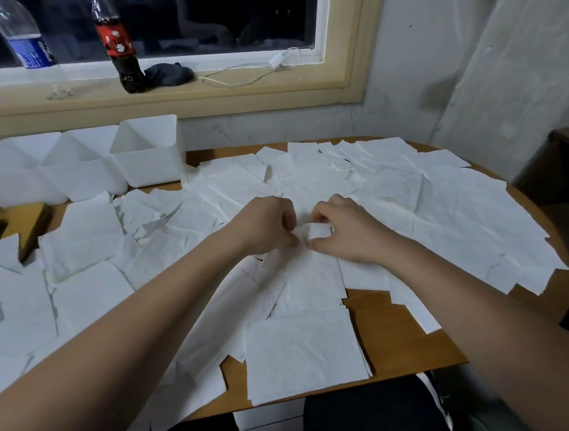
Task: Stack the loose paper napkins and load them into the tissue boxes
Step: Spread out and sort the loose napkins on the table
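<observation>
Several loose white paper napkins [439,202] lie spread over most of the wooden table [396,337]. In the middle, my left hand [264,226] and my right hand [346,232] meet over one napkin [316,231], each pinching a raised edge of it between thumb and fingers. A neat small pile of napkins [302,354] lies near the table's front edge, below my hands. Three white open tissue boxes [146,149] stand in a row at the back left, and nothing shows inside the nearest one.
On the window sill stand a clear water bottle [24,41] and a dark cola bottle [119,43], beside a dark cloth [169,73] and a white charger cable [254,73]. A wooden object [26,226] lies at the table's left. The wall closes in on the right.
</observation>
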{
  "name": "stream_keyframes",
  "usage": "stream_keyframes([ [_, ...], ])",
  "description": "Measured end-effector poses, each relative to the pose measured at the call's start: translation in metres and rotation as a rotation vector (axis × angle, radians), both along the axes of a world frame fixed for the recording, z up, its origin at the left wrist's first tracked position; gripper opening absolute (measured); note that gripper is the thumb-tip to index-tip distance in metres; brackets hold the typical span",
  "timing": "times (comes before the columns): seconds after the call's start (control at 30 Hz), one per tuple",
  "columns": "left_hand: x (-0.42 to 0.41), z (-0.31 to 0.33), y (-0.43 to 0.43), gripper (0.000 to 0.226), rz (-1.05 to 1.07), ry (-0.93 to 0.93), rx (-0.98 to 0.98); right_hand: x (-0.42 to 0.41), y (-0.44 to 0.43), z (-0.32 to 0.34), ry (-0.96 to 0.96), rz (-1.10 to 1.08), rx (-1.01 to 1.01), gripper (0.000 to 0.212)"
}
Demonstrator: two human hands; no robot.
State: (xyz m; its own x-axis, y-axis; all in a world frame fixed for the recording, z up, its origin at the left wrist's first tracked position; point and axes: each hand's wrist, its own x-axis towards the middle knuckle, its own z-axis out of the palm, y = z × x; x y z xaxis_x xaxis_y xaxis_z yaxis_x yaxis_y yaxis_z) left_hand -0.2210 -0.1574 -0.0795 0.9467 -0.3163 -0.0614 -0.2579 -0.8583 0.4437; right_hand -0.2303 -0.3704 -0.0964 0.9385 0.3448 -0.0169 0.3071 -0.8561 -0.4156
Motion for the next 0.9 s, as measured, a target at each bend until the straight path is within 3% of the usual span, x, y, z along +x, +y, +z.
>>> stream_keyframes([
  [0.17,-0.014,0.007,0.002,0.029,0.015,-0.026,-0.262,-0.009,-0.002,0.014,-0.052,0.024,0.195,0.014],
  [0.3,-0.028,0.017,0.012,0.040,0.050,0.113,-0.476,-0.017,-0.010,0.037,-0.130,-0.019,0.344,0.010],
  [0.43,-0.045,0.025,0.026,0.021,0.058,0.181,-0.552,-0.031,-0.018,0.058,-0.143,-0.053,0.530,0.009],
  [0.6,-0.078,0.038,0.042,0.012,0.081,0.207,-0.614,-0.061,-0.028,0.065,-0.002,-0.067,0.676,0.011],
  [0.77,-0.115,0.050,0.056,0.015,0.014,0.304,-0.596,-0.104,-0.035,0.065,0.188,-0.060,0.635,0.012],
  [0.9,-0.136,0.043,0.060,0.016,-0.040,0.397,-0.453,-0.136,-0.039,0.048,0.347,-0.051,0.551,0.013],
])
